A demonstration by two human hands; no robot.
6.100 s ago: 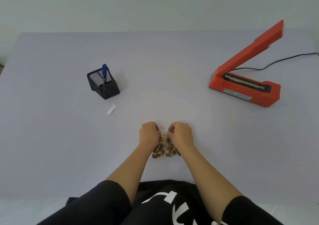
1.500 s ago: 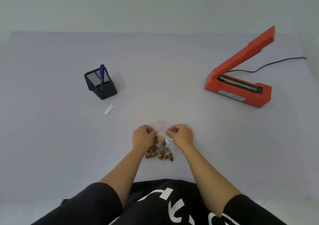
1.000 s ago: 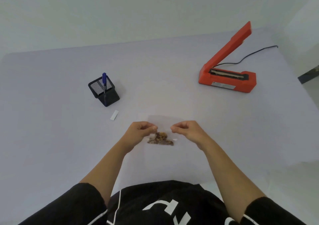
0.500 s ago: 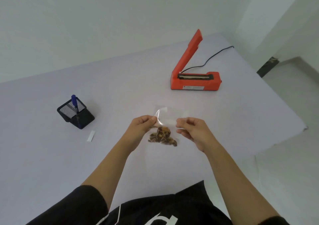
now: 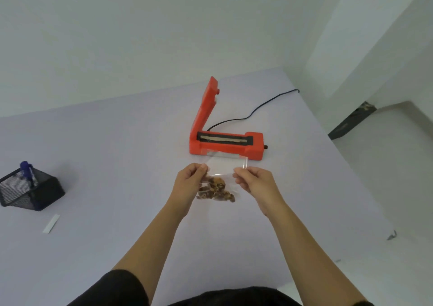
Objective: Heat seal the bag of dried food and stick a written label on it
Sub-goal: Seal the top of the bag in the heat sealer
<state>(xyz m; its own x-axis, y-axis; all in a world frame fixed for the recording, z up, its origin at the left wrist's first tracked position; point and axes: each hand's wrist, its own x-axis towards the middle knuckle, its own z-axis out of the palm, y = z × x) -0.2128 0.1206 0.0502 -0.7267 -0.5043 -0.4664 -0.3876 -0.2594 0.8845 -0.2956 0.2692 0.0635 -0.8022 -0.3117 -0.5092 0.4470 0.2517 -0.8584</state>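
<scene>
A clear plastic bag (image 5: 222,167) with brown dried food (image 5: 216,189) at its bottom hangs in the air above the table. My left hand (image 5: 191,181) pinches its left edge and my right hand (image 5: 251,180) pinches its right edge. The bag's open top reaches the front of the orange heat sealer (image 5: 226,139), whose lid stands raised, exposing the sealing strip. A small white label (image 5: 51,223) lies flat at the left, near a black mesh pen holder (image 5: 29,194) with a blue pen (image 5: 27,169) in it.
The sealer's black cord (image 5: 255,112) runs back to the table's far right edge. The lavender table (image 5: 117,165) ends at the right, with floor beyond it. A white wall stands behind.
Both hands lifted the bag off the table and carried it forward and right toward the sealer. My head turned right, so the pen holder and label shifted to the left edge.
</scene>
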